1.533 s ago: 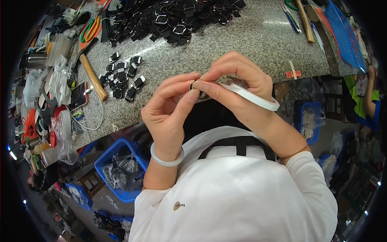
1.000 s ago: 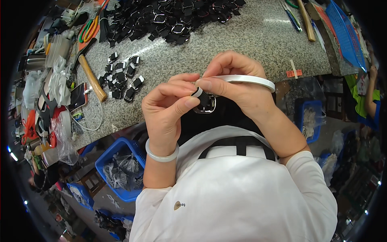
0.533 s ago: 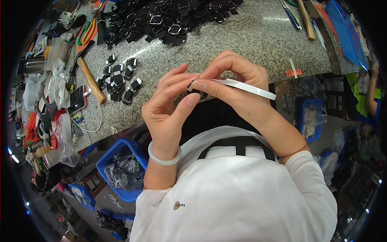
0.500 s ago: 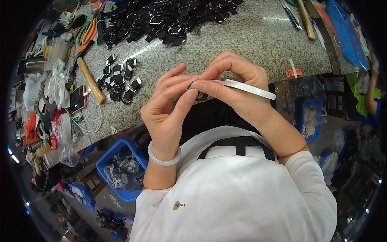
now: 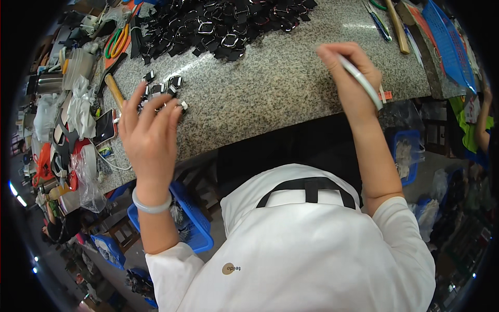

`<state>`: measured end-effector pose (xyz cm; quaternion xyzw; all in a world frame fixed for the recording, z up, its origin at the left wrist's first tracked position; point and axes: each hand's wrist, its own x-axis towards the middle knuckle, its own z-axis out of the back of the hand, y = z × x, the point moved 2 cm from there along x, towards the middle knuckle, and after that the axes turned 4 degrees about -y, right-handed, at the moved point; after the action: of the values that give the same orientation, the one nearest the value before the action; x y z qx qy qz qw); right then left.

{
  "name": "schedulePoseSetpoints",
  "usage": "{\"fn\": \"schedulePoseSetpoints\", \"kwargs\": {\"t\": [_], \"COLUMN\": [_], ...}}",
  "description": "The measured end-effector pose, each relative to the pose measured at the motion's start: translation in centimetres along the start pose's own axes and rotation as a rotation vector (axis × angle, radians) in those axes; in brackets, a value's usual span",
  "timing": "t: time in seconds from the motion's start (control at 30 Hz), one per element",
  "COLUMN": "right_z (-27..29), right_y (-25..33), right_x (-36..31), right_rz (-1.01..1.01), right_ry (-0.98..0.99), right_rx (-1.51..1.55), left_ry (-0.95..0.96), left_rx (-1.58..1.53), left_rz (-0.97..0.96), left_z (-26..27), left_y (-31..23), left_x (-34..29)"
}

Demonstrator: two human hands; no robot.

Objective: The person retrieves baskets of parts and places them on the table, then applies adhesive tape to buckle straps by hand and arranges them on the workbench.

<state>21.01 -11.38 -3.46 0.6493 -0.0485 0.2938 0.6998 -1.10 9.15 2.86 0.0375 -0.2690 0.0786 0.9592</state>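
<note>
My left hand (image 5: pixel 148 132), slightly blurred, has its fingers spread over a small group of black pieces with white tabs (image 5: pixel 174 83) on the speckled stone bench. Its fingers cover part of that group, and I see nothing held in it. Off to the right, above the bench, my right hand (image 5: pixel 353 75) is closed, thumb and fingertips together. A narrow white band (image 5: pixel 361 82), like a roll of tape seen edge-on, runs through its grip toward the wrist. Whether the pinched fingertips hold anything small is too blurred to tell.
A large heap of black straps with metal buckles (image 5: pixel 223 28) lies at the far side. Left of my hand are a wooden-handled tool (image 5: pixel 113 89), a phone (image 5: pixel 106 127) and plastic bags. A wooden handle (image 5: pixel 397 28) and blue basket (image 5: pixel 447 44) are far right. Blue crates (image 5: pixel 200 229) stand below.
My hands were together in the middle, fingers at a small dark piece. They have parted: the left moved left over the small group, the right moved right and away with the white band.
</note>
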Motion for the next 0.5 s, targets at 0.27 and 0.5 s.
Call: {"fn": "schedulePoseSetpoints", "kwargs": {"t": [0.27, 0.5], "right_z": [-1.0, -1.0], "right_y": [0.8, 0.6], "right_x": [-0.4, -0.9], "right_rz": [0.32, 0.297], "right_ry": [0.073, 0.11], "right_rx": [-0.158, -0.155], "left_ry": [-0.168, 0.085], "left_rx": [-0.167, -0.424], "left_rz": [0.198, 0.489], "left_z": [-5.1, -9.7], "left_y": [-0.4, 0.3], "left_x": [4.2, 7.1]}}
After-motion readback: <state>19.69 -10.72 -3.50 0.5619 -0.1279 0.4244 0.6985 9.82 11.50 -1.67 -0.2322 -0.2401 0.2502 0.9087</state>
